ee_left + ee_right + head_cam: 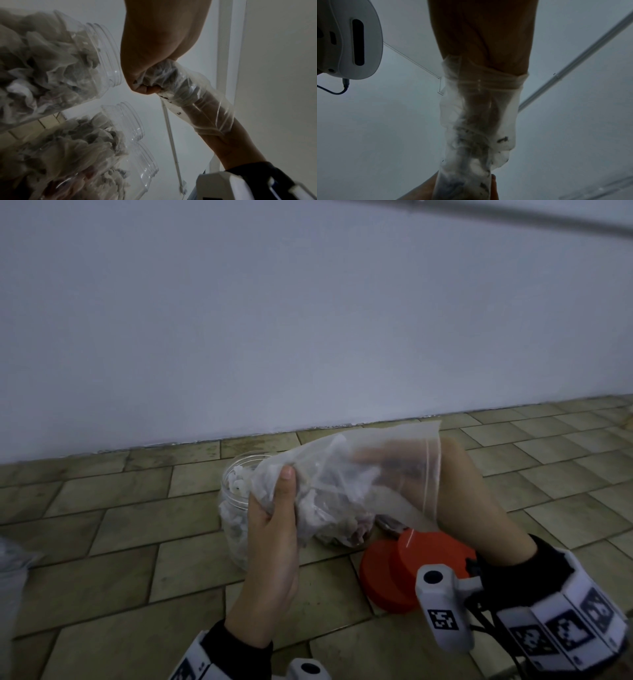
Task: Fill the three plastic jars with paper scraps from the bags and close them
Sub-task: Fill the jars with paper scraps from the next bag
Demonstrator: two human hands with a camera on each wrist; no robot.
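Because the bag [346, 474] was thin, limp film, the left hand [274, 525] gripped its bunched end. The right hand [394, 463] was buried inside among light scraps [329, 508], its fingers too veiled to tell.

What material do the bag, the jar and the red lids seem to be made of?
Bag: thin clear plastic film; it crumples and the right hand shows through it. Jar: clear rigid plastic with a threaded neck. Red lids: opaque, smooth, probably moulded plastic.

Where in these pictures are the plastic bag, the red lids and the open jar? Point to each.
plastic bag [394, 460]: head view, on its clear upper wall.
red lids [387, 580]: head view, on the lower lid's top.
open jar [230, 522]: head view, on its left side wall.
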